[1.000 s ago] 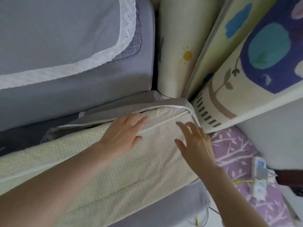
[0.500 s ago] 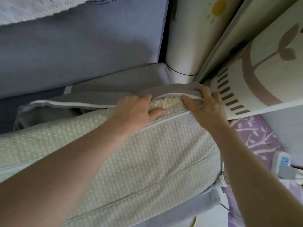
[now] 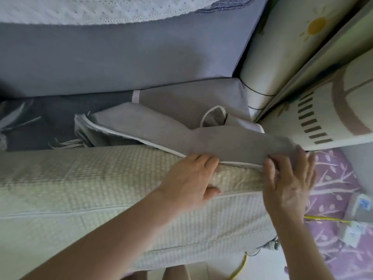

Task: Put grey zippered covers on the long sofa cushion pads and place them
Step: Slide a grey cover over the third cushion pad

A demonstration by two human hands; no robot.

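Observation:
A long cream waffle-textured cushion pad (image 3: 84, 190) lies across the view from left to right. A grey zippered cover (image 3: 232, 142) with a white zip edge is drawn over the pad's far right corner, and the rest of it is bunched behind the pad. My left hand (image 3: 191, 178) grips the pad's upper edge, with the fingers curled in under the cover's zip edge and the thumb on the pad's side. At the pad's right end, my right hand (image 3: 288, 184), blurred and with fingers spread, presses on the cover's edge.
The grey sofa back (image 3: 121, 63) with a white lace throw (image 3: 101, 11) rises behind. Rolled and folded play mats (image 3: 282, 47) stand at the right. A purple patterned fabric (image 3: 333, 182) carries power strips (image 3: 361, 207) and a yellow cable (image 3: 323, 219).
Both hands have pulled the grey cover further over the pad's right corner. My right hand went from reaching, to gripping the cover edge, to lying spread on it. The camera moved closer.

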